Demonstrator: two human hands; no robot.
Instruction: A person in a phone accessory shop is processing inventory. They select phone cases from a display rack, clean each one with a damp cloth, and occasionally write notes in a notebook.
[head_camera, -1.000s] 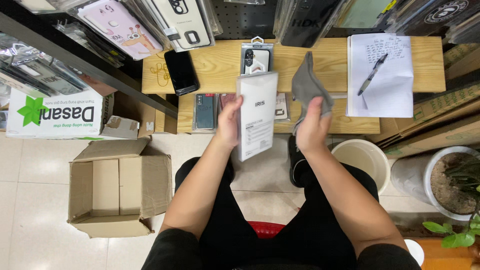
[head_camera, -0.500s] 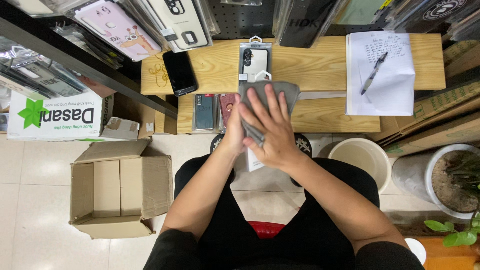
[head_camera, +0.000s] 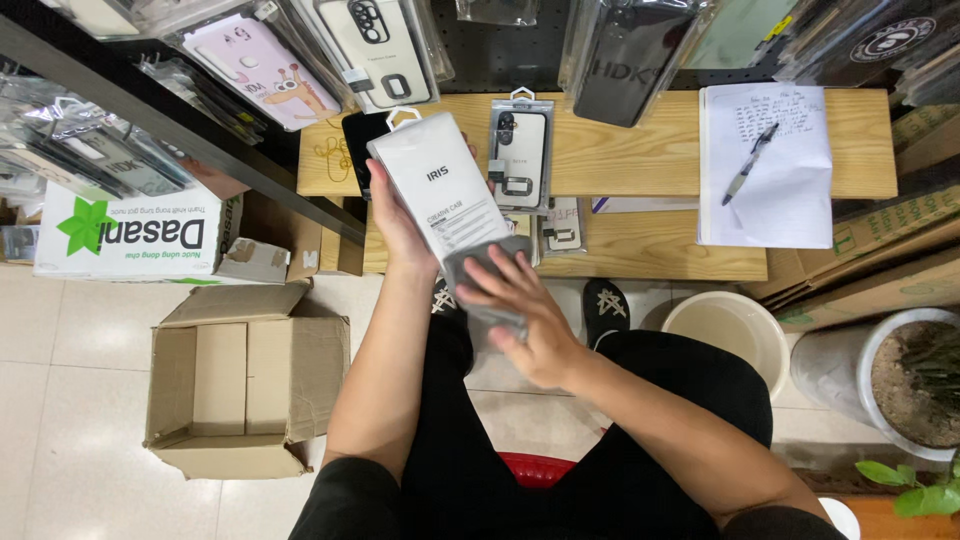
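White flat rectangular retail package with a hanger tab is held tilted above the person's lap, its top toward the wooden bench. Left hand clasps its left edge, fingers closed around it. Right hand presses a grey cloth flat against the package's lower end, fingers spread over it rather than clenched. On the bench just beside lies a clear blister pack holding a pale phone case; farther right, a white written sheet with a pen. An open brown cardboard box sits on the floor to the left.
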